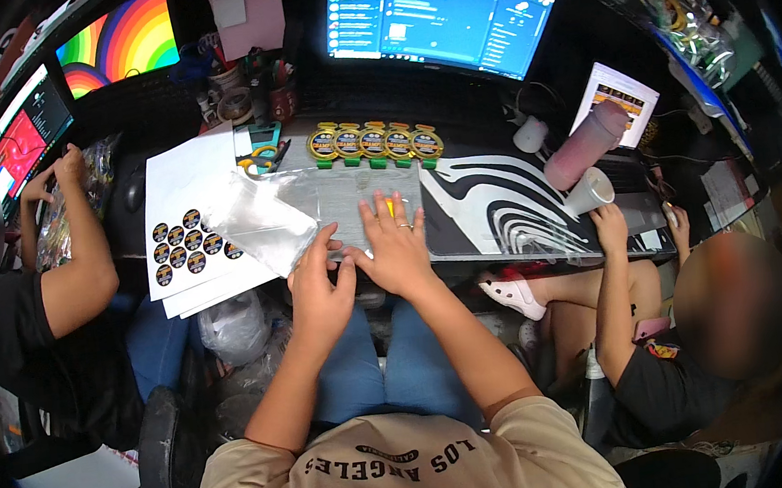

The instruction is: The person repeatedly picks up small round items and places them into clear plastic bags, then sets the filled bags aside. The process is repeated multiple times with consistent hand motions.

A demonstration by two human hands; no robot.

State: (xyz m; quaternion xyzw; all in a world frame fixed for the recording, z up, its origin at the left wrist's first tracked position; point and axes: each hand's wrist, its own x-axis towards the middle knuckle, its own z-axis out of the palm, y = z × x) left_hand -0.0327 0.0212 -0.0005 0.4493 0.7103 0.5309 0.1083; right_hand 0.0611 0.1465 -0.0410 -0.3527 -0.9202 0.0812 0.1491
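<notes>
My right hand (pixel 395 247) lies palm down on a grey wood-grain board (pixel 339 185), fingers spread, a ring on one of them. A small yellow piece (pixel 389 207) shows between its fingers; the rest of it is hidden. My left hand (pixel 324 286) is at the board's front edge, beside a stack of clear plastic bags (pixel 268 217). Its fingers are bent and the thumb stands apart; whether it pinches any film cannot be made out. Beyond my hands, several gold medals (pixel 374 140) with green ribbons form an overlapping row. Round dark stickers (pixel 186 239) lie on white sheets (pixel 179 172), left of the bags.
Yellow-handled scissors (pixel 259 161) lie behind the bags. A black-and-white mat (pixel 492 192) spreads rightward, near a white cup (pixel 590 189) and a pink tumbler (pixel 586 144). Co-workers sit on both sides; one's hand (pixel 608 226) touches the cup. A monitor (pixel 440 17) stands behind.
</notes>
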